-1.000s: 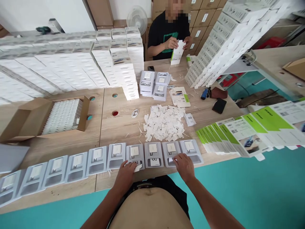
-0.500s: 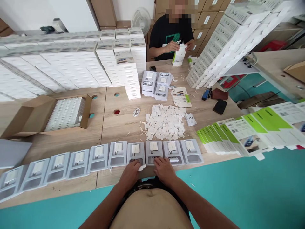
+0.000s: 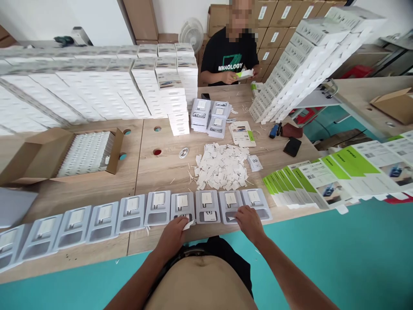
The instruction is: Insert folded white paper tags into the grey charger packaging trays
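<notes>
A row of grey plastic trays runs along the table's near edge, each with a white charger in its upper part. My left hand is closed on a small white paper piece at the front of a tray, where a folded card partly shows. One tray to the right, a white card with a printed symbol lies in the lower compartment. My right hand has its fingers pinched at the lower edge of another tray, on a white paper piece partly hidden by the fingertips.
Beyond the trays lies a heap of white paper pieces, with a stack of cards beside it. Green-and-white boxes fan out right. An open carton stands left. White box stacks rise behind; a person sits opposite.
My right hand has moved right, from above the card tray to the neighbouring one, uncovering the printed card. My left hand stays nearly in place. The person opposite has lowered and tilted a box.
</notes>
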A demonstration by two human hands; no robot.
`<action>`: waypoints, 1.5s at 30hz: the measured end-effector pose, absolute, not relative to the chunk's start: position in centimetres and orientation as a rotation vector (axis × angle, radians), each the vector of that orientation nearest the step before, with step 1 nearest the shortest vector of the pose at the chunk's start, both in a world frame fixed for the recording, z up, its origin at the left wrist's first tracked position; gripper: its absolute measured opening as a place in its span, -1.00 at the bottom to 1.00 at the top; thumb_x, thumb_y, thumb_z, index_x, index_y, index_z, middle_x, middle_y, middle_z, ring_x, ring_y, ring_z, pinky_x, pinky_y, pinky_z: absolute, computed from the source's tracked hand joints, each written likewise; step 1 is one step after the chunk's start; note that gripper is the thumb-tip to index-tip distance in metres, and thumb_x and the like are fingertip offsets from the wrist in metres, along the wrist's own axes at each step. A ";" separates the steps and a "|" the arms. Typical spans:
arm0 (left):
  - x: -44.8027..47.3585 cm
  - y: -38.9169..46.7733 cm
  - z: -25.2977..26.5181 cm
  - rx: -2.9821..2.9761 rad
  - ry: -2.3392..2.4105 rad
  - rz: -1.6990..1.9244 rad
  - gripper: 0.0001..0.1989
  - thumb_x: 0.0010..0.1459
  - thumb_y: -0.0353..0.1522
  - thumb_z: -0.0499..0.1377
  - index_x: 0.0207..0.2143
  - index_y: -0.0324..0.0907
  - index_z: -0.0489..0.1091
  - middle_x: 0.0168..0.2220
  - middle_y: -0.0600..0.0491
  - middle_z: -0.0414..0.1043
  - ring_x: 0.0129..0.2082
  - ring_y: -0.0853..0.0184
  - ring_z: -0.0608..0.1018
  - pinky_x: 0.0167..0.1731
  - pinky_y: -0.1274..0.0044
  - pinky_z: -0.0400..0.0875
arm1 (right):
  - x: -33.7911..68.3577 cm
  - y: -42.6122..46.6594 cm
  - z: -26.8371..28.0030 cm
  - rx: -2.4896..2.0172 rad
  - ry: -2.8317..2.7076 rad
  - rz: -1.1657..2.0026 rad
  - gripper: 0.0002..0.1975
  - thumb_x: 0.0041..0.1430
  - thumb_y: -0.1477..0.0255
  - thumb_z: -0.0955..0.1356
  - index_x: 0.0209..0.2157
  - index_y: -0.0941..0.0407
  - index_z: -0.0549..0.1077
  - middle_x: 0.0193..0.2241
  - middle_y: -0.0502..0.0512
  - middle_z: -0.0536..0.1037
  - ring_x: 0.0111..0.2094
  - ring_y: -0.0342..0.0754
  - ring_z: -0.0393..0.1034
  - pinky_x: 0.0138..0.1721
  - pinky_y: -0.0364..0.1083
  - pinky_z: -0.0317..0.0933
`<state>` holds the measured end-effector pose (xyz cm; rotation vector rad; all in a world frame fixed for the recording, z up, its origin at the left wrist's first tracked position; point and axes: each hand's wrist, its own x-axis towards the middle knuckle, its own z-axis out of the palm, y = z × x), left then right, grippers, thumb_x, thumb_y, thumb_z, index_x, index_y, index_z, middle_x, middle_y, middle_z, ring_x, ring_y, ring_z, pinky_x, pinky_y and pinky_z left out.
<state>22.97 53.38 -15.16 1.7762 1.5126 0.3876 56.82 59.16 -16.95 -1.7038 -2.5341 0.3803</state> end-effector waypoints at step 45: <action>26.8 57.8 -9.3 0.413 1.200 0.787 -0.73 -0.01 -0.33 0.18 -0.22 -0.23 0.39 -0.23 -0.10 0.53 -0.25 0.17 0.56 -0.41 0.41 0.51 | 45.9 57.3 -10.2 -1.248 -1.632 1.353 -0.78 0.26 0.32 0.25 -0.34 0.06 0.50 -0.36 0.06 0.50 -0.32 -0.05 0.36 -0.28 -0.09 0.22</action>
